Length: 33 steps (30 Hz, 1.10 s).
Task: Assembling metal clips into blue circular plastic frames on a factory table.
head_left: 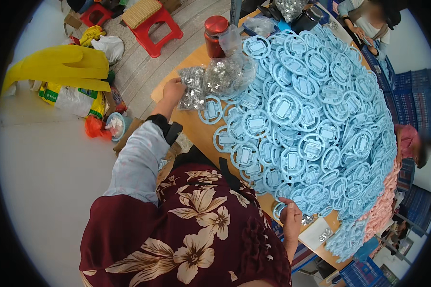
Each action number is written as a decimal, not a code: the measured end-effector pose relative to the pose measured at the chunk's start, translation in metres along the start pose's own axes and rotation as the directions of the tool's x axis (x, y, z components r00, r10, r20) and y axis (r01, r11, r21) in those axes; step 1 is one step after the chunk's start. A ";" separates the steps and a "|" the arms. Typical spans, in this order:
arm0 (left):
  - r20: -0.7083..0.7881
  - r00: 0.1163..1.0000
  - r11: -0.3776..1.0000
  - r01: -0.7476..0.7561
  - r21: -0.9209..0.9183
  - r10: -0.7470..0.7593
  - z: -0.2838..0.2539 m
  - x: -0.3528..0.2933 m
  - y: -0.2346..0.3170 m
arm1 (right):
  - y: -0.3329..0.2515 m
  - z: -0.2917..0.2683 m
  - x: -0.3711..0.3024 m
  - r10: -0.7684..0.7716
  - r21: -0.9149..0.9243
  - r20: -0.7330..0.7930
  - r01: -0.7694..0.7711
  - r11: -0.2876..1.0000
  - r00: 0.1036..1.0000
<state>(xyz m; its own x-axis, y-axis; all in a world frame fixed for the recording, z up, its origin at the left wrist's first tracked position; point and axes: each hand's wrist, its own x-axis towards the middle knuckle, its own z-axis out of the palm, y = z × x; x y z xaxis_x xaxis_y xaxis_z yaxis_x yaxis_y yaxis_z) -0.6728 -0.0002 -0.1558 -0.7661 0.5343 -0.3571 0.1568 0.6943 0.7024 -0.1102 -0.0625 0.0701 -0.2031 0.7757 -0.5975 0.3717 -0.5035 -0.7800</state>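
Note:
My left hand [174,91] is closed on the edge of a clear plastic bag [192,88] filled with small silvery metal parts. A second clear bag [229,75] of similar parts lies against it at the table's far left. My right hand [291,219] hovers at the near edge of the table, its index finger stretched out and nothing visible in it. Beside it lie a few loose silvery pieces [307,219]. A large heap of light blue plastic rings [292,110], each with a rectangular centre, covers most of the table.
A red lidded jar [216,36] and a dark cup [307,19] stand at the far edge. Pink pieces [383,201] are piled beyond the blue heap. A white tray [313,233] sits near my right hand. Other people [368,28] sit across the table. A red stool [153,28] stands on the floor.

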 end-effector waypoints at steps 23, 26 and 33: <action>0.384 0.817 0.717 -0.568 0.404 0.431 0.015 -0.151 0.066 | 0.008 0.012 -0.003 0.005 -0.021 -0.021 -0.005 1.000 1.000; 0.379 0.752 0.651 -0.658 0.379 0.539 0.021 -0.153 0.068 | 0.015 0.008 -0.006 -0.004 0.023 -0.052 0.005 1.000 0.999; 0.293 0.681 0.586 -0.730 0.352 0.672 0.023 -0.147 0.071 | 0.006 0.008 -0.008 0.098 0.007 -0.037 -0.098 0.995 0.994</action>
<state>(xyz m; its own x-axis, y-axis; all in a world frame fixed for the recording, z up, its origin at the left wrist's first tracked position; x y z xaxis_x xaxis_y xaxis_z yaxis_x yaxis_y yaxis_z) -0.5351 -0.0187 -0.0675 -0.2335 0.9712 0.0483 0.8704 0.1866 0.4556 -0.1132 -0.0750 0.0687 -0.1322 0.7360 -0.6640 0.3836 -0.5797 -0.7189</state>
